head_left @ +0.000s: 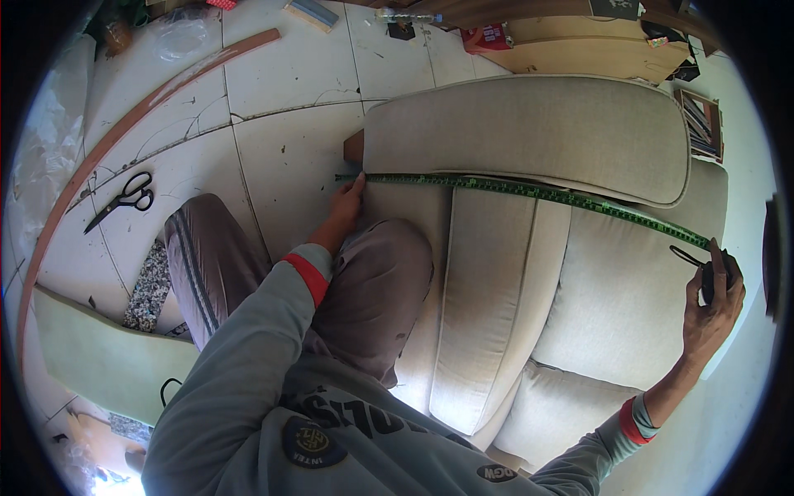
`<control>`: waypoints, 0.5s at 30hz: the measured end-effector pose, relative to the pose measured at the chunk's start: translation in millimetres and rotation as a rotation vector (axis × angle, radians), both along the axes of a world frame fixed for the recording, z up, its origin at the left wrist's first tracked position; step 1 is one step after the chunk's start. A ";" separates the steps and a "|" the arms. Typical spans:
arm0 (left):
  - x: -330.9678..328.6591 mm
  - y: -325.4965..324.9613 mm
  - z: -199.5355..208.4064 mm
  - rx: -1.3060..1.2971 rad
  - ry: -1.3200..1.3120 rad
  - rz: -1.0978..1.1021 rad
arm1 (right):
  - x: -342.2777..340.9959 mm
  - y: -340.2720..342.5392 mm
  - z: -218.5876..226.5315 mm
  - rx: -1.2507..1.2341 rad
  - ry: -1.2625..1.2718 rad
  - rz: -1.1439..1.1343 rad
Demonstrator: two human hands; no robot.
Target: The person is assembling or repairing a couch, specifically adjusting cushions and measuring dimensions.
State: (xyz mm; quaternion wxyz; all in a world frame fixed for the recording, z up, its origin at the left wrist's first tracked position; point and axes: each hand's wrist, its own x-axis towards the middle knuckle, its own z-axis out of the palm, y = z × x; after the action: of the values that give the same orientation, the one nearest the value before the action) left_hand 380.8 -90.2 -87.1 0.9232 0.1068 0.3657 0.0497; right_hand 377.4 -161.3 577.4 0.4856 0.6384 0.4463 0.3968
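A green tape measure blade (pixel 529 192) stretches across a beige upholstered sofa, along the inner side of its armrest (pixel 529 124). At the front corner of the armrest, my left hand (pixel 349 201) pinches the blade near its end. My right hand (pixel 713 299) is closed around the dark tape measure case (pixel 709 281) by the sofa's back, with a black wrist loop (pixel 686 255) hanging from it. Below the blade lie the seat cushion (pixel 488 306) and the back cushion (pixel 616 289). The blade looks nearly straight and taut.
Black-handled scissors (pixel 124 201) lie on the white tiled floor at the left, beside a long curved brown strip (pixel 99 157). A pale green padded piece (pixel 107 351) sits at lower left. Beyond the armrest are a plastic bottle (pixel 409 16) and wooden panels (pixel 571 45).
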 end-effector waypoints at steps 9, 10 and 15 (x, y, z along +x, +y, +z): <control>3.5 -8.7 -15.3 0.060 0.020 0.106 | 0.9 2.9 2.3 -0.033 0.092 0.017; 3.9 -8.2 -8.3 0.055 0.053 0.042 | 0.9 1.8 7.2 -0.046 0.108 0.020; -0.9 -4.6 -6.5 0.082 -0.086 0.005 | -0.3 -10.7 39.0 -0.011 0.106 0.031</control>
State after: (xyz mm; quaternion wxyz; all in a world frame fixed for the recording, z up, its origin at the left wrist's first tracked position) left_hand 379.9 -94.7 -93.5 0.9328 0.1415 0.3235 0.0716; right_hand 377.1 -172.0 616.4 0.4586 0.6487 0.4834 0.3676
